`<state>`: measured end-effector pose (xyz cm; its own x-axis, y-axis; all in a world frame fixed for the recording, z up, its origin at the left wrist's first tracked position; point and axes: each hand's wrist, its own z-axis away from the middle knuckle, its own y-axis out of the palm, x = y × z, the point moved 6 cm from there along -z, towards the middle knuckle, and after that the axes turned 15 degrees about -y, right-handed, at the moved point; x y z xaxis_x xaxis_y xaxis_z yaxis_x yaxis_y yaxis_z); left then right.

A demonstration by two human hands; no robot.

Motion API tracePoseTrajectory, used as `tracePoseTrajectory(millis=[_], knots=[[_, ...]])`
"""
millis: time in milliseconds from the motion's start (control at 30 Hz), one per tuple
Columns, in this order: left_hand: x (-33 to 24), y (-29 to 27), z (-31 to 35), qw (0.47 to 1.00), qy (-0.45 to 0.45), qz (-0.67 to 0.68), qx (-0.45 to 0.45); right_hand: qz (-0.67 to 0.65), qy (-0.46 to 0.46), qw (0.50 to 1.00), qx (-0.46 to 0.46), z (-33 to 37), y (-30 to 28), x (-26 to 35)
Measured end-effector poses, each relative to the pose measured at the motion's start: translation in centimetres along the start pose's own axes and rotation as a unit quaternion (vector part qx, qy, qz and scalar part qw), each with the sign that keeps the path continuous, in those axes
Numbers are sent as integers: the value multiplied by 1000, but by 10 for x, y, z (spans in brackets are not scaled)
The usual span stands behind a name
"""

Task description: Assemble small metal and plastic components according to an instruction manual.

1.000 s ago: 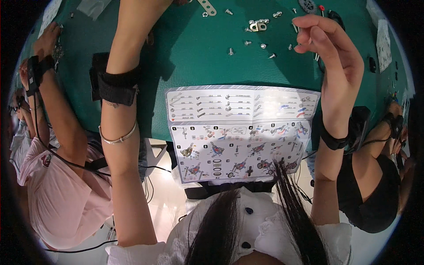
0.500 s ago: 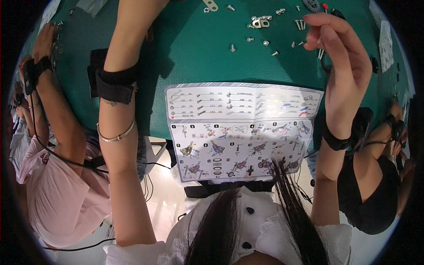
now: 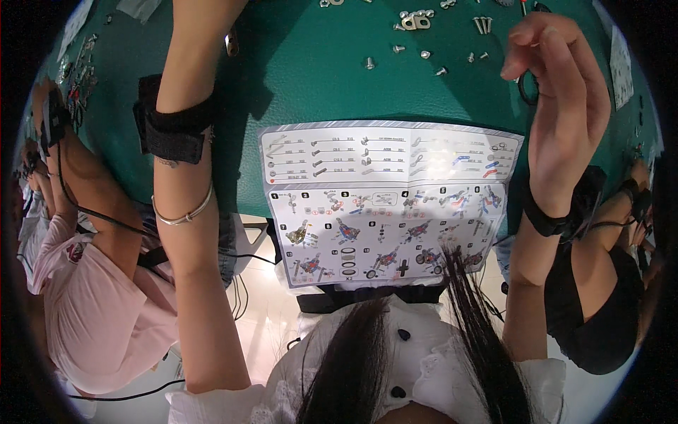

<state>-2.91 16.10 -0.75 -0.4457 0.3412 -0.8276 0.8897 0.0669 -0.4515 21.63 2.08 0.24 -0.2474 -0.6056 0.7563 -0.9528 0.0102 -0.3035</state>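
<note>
My left hand (image 3: 205, 18) reaches to the top edge of the view, and its fingers are cut off there. Beside it shows a small holed metal strip (image 3: 231, 44); I cannot tell if the hand touches it. On the right, my right hand (image 3: 561, 85) is raised over the green table (image 3: 304, 92), fingers loosely bent, nothing visible between them. Close to its fingertips are a black ring (image 3: 526, 88) and loose screws (image 3: 483, 26). A bent metal bracket (image 3: 417, 23) lies among small nuts. A folded instruction sheet (image 3: 339, 187) with printed diagrams lies at the near edge, partly over it.
Several single screws (image 3: 370, 63) lie scattered beyond the sheet. Co-workers sit close on both sides: a person in a pink shirt (image 3: 106, 311) at left, a bare arm (image 3: 600, 240) at right. Black cables (image 3: 106, 212) run beside my left arm. More metal parts (image 3: 81, 78) lie at far left.
My right hand has shifted right, away from the group of screws. The whole view has moved slightly, so the small parts sit higher. The left arm shifts slightly left.
</note>
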Motion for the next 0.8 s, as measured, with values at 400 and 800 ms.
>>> tracePoseTrajectory(millis=[400, 800], knots=[[13, 15, -12, 997, -51, 46, 36, 18, -15, 1000, -17, 2, -13, 0], [4, 19, -5, 989, -7, 99, 109, 138, 20, 987, -82, -1, 6, 9]])
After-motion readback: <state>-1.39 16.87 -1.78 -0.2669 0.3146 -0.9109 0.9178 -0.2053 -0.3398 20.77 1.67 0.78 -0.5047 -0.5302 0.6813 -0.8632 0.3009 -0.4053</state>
